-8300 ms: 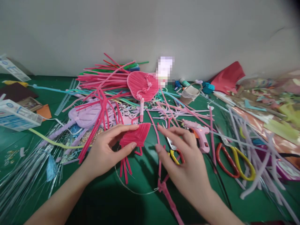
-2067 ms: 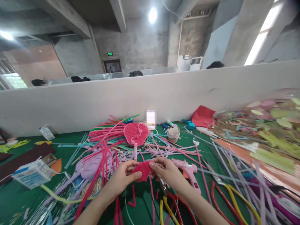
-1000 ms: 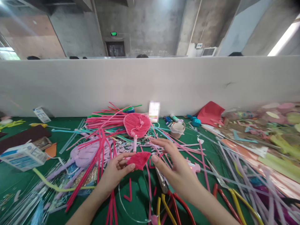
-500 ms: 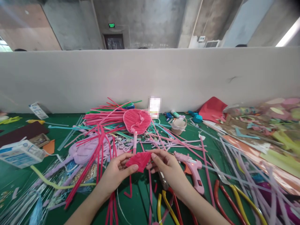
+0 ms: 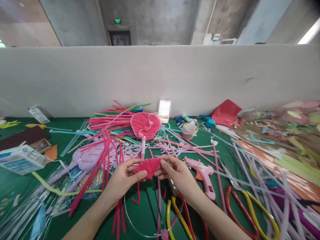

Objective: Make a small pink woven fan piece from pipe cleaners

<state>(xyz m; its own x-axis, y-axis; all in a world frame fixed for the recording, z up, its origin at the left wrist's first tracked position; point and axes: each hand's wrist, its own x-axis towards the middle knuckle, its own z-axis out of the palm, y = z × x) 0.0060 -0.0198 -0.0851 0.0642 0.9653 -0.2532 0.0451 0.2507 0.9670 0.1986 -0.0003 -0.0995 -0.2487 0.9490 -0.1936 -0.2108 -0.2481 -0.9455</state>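
Between my two hands is a small, flat red pipe-cleaner piece, roughly fan-shaped (image 5: 147, 167), with a ribbed fuzzy surface. My left hand (image 5: 122, 178) pinches its left end, thumb across the front. At its upper right corner, my right hand (image 5: 176, 173) grips it between thumb and fingers; some of those fingertips are hidden behind it. Just beyond the hands lies a pink round fan (image 5: 145, 126) with small flowers and a pale pink handle. A pink glue gun (image 5: 207, 180) rests to the right of my right hand, and pliers with red and yellow handles (image 5: 182, 216) lie beneath my right wrist.
Red pipe cleaners (image 5: 107, 124) are heaped behind the fan, and a lilac fan-like piece (image 5: 87, 158) lies left. Scissors (image 5: 231, 176) lie at right beside lilac strips (image 5: 285, 206). A paper cup (image 5: 189, 130) and white box (image 5: 22, 160) stand on the green table. A grey partition (image 5: 160, 76) closes the back.
The view has tilted slightly downward. Both hands still hold the red piece, which is turned a little, its lower point now less drawn down.
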